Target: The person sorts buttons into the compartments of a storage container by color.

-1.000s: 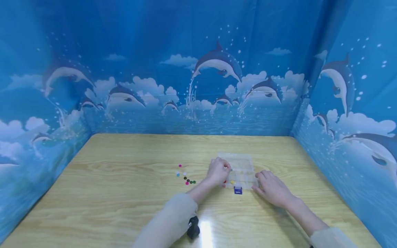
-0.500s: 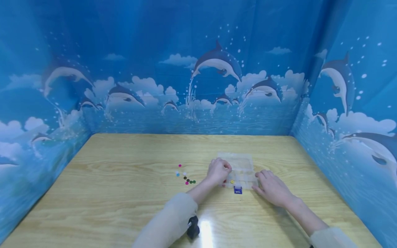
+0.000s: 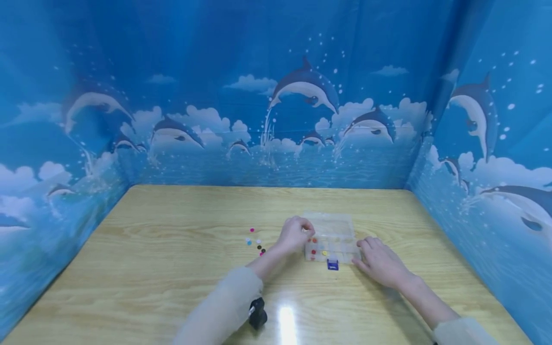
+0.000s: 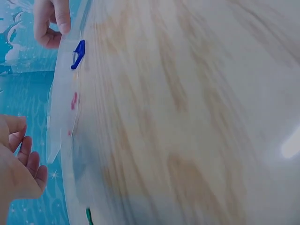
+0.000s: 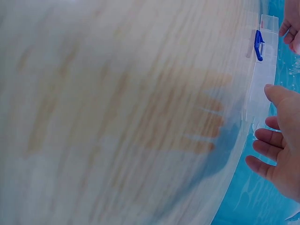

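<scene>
Blue sheets printed with leaping dolphins and clouds wall in a pale wooden table [image 3: 172, 268] on three sides. Toward the near middle of it sits a clear plastic compartment box with a small blue latch [image 3: 330, 238], its lid folded open away from the person. A few red and yellow beads lie in its near compartments. Just left of the box a loose scatter of small coloured beads [image 3: 257, 242] lies on the wood.

The left hand [image 3: 294, 233] hovers over the box's left edge with fingers curled together as if pinching something small; whether a bead is actually between them is too small to make out. The right hand [image 3: 379, 262] lies flat on the table, its relaxed fingers touching the box's right end.

The box looks light, thin-walled and stiff, likely to skate on the glossy wood if nudged, so bracing it by the end wall seems sensible. The beads look tiny, hard and prone to roll; a fingertip pinch from above would suit them best, one at a time.
</scene>
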`<control>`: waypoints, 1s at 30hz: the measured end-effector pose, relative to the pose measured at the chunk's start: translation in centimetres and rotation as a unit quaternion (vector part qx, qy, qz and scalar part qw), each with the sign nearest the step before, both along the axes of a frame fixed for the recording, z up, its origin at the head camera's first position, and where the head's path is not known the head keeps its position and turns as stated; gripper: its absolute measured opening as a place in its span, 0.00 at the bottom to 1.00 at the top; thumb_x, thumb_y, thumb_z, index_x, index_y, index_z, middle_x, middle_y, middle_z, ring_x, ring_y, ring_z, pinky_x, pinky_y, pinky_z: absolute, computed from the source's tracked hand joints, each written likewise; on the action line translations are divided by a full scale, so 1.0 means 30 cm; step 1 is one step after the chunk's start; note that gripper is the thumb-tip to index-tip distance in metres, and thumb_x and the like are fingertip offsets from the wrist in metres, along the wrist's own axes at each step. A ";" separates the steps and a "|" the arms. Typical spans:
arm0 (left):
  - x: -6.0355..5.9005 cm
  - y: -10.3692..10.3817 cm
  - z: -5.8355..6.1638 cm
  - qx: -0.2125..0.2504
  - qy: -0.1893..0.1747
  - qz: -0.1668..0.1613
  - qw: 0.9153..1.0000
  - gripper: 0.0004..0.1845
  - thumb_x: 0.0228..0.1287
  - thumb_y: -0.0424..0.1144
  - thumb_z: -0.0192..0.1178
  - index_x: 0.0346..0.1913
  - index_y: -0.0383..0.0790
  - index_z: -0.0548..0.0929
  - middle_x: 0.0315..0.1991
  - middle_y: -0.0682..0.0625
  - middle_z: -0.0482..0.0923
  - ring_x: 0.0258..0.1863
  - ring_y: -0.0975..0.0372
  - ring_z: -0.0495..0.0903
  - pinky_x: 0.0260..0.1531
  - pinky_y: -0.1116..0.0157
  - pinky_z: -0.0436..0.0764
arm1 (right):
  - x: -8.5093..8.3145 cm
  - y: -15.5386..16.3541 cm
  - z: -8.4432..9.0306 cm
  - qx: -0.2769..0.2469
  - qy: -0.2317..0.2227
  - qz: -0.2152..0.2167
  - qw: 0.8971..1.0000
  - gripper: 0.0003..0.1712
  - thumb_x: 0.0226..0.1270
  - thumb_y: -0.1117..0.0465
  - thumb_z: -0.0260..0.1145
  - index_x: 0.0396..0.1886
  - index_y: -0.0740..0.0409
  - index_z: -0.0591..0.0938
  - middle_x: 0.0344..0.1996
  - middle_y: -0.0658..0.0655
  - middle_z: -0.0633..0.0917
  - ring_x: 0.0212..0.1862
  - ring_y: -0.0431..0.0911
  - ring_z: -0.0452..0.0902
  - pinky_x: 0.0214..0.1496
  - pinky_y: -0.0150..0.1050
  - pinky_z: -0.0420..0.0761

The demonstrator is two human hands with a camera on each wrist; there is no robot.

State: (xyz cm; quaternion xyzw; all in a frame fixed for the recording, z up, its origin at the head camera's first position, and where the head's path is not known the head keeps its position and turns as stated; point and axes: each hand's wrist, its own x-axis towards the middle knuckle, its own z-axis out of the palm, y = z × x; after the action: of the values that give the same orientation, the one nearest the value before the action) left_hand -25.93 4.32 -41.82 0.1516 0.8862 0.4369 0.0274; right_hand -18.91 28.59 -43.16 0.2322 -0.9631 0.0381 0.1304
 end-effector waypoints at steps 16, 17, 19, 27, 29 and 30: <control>-0.013 -0.169 0.012 0.005 0.029 0.029 0.999 0.03 0.60 0.35 0.60 0.33 0.39 0.81 0.32 0.50 0.75 0.35 0.59 0.71 0.36 0.62 0.71 | 0.007 -0.005 0.018 0.000 0.005 0.001 1.000 0.22 0.58 0.55 0.67 0.43 0.68 0.75 0.39 0.61 0.77 0.42 0.55 0.74 0.41 0.49 0.76; -0.013 -0.180 0.015 0.006 0.030 0.034 0.999 0.03 0.60 0.35 0.61 0.33 0.39 0.81 0.32 0.50 0.75 0.34 0.59 0.71 0.36 0.62 0.71 | 0.007 -0.004 0.018 0.000 0.005 0.002 1.000 0.21 0.58 0.55 0.67 0.43 0.68 0.75 0.39 0.61 0.77 0.42 0.55 0.74 0.41 0.49 0.76; -0.013 -0.200 0.016 0.005 0.033 0.040 0.999 0.03 0.59 0.35 0.61 0.33 0.38 0.81 0.31 0.50 0.75 0.34 0.59 0.71 0.35 0.61 0.71 | 0.007 -0.004 0.018 0.001 0.006 0.002 1.000 0.21 0.58 0.55 0.67 0.43 0.68 0.75 0.39 0.61 0.77 0.42 0.55 0.74 0.40 0.49 0.76; 0.001 -0.274 0.005 -0.003 0.028 0.055 0.998 0.03 0.58 0.34 0.61 0.32 0.37 0.80 0.31 0.49 0.74 0.33 0.59 0.71 0.35 0.61 0.72 | 0.008 -0.008 0.017 0.003 0.013 0.007 1.000 0.21 0.58 0.55 0.67 0.42 0.68 0.75 0.38 0.60 0.76 0.41 0.53 0.74 0.38 0.47 0.76; 0.003 -0.291 -0.002 -0.005 0.026 0.061 0.998 0.03 0.57 0.33 0.61 0.32 0.37 0.80 0.31 0.49 0.74 0.33 0.59 0.71 0.35 0.61 0.72 | 0.008 -0.009 0.017 0.002 0.011 0.007 1.000 0.21 0.58 0.56 0.67 0.42 0.68 0.75 0.38 0.60 0.76 0.41 0.53 0.74 0.38 0.47 0.76; 0.004 -0.299 -0.006 -0.005 0.024 0.063 0.998 0.03 0.57 0.33 0.61 0.32 0.36 0.80 0.31 0.49 0.74 0.32 0.59 0.71 0.34 0.62 0.73 | 0.008 -0.009 0.017 0.001 0.011 0.007 1.000 0.21 0.58 0.55 0.67 0.42 0.68 0.75 0.37 0.60 0.77 0.41 0.53 0.74 0.38 0.47 0.76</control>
State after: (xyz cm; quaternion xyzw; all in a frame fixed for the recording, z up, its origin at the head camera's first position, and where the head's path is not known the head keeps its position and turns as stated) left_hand -25.80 -4.65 -42.01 0.1056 0.8968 0.4293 -0.0208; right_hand -18.68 28.33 -42.65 0.2392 -0.9601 0.0351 0.1406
